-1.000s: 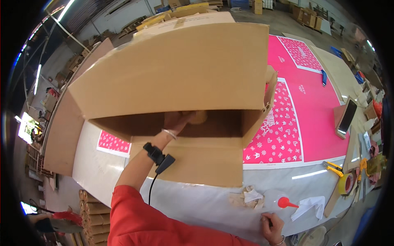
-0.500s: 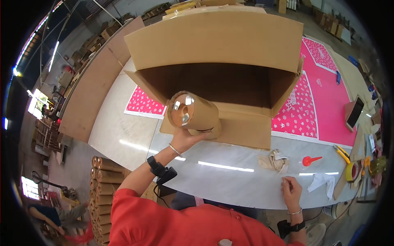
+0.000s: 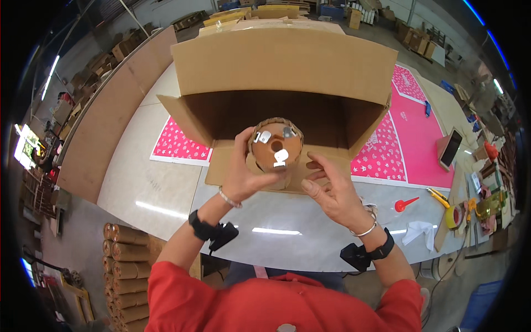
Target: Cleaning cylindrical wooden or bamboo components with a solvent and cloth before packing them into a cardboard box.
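Holding a brown paper-wrapped roll [image 3: 266,148], the left hand [image 3: 246,174] keeps its grip closed around the left side, with the thumb below. The roll is in front of the opening of a big cardboard box [image 3: 282,63], over its lower flap [image 3: 221,166], and its round end, with a hole in the middle and shiny spots, is turned up to the person's eyes. The right hand [image 3: 334,196] is near the roll but apart from it; its grip is released, with the fingers a little bent.

The box has its open side to the person, and its upper flap stands raised. Inside it is dark, so I cannot tell what lies at the back. Box and flap rest on a grey counter [image 3: 141,177], where pink printed sheets [image 3: 417,144] lie at both sides. To the right I see a phone [image 3: 452,148], a red funnel-like thing [image 3: 405,205], a white cloth [image 3: 420,235] and a yellow cutter [image 3: 438,197]. Beside the counter, at lower left, more brown rolls [image 3: 130,268] are piled up.
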`<state>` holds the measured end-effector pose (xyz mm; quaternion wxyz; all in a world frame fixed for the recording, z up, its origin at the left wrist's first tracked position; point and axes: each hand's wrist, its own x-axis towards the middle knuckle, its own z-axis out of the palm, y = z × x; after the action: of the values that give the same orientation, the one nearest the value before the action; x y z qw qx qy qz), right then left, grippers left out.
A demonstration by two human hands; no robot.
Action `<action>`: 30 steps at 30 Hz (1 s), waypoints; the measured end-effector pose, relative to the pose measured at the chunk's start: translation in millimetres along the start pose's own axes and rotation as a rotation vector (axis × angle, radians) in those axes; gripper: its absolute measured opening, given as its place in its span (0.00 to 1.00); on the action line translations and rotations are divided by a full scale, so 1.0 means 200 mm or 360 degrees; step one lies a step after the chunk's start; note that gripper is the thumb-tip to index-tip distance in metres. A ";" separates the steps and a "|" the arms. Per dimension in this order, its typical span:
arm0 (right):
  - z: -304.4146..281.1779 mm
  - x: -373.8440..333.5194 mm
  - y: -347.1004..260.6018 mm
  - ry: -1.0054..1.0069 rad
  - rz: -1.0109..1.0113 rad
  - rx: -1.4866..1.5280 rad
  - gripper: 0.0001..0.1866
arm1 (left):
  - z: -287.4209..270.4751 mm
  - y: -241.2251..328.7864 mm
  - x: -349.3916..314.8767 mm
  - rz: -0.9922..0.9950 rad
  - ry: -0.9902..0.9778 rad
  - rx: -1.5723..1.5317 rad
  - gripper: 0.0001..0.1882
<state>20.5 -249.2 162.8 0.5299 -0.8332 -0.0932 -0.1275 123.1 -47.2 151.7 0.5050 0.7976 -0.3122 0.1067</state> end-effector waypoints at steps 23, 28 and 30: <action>0.14 -0.27 0.21 -0.0073 0.0172 -0.0658 0.12 | 0.12 -0.03 -0.33 -0.0220 -0.0586 0.0303 0.16; 0.06 -0.26 -0.03 0.0105 0.0107 -0.0644 0.14 | 0.04 0.20 -0.28 -0.0048 -0.0384 0.0351 0.12; 0.04 -0.23 -0.05 0.0149 -0.0117 -0.0693 0.15 | 0.03 0.22 -0.25 -0.0049 -0.0378 0.0280 0.12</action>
<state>-25.4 -239.5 153.6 0.3362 -0.9172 -0.0690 -0.2022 57.1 -45.0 157.1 0.3942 0.8505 -0.3469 0.0308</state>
